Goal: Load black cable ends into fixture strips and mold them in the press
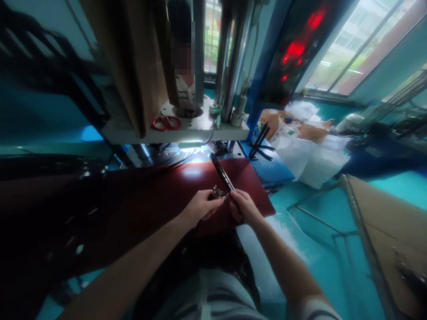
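My left hand [203, 204] is closed around some small shiny metal pieces [217, 192], whose exact kind I cannot make out. Close beside it on the right, my right hand [243, 206] grips the near end of a long, narrow dark strip [223, 173] with pale metallic marks along its length. The strip slants away from me, up and to the left, above a reddish-brown tabletop [160, 195]. My fingertips are close together, and one metal piece reaches toward the strip; whether they touch is unclear.
Behind the tabletop stands a press-like machine [200, 133] with metal columns and a lit gap. Red-handled scissors [167, 123] lie on its ledge. Black bars [262, 144] rest on a blue surface at the right. White sacks [310, 155] and a cardboard-topped table [390, 222] stand farther right.
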Motion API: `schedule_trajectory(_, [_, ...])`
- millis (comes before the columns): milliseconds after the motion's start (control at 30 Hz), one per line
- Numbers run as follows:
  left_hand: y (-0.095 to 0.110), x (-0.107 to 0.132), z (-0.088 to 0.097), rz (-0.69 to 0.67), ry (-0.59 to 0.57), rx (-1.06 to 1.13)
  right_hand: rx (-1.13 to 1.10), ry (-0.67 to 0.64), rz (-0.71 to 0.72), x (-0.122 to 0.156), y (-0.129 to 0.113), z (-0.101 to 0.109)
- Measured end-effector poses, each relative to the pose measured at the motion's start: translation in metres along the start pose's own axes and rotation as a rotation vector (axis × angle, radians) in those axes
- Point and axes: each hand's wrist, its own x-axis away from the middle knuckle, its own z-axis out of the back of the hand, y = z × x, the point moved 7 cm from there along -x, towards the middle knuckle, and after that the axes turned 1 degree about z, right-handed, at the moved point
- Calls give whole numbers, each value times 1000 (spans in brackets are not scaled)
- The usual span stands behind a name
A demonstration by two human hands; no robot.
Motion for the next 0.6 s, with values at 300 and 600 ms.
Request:
schedule_trajectory(300, [0,-4,0,44,100,7,-200,19,103,-2,7,-22])
schedule_trajectory(600, [1,-4,1,46,133,25,-147,-42,92,1,4,-22])
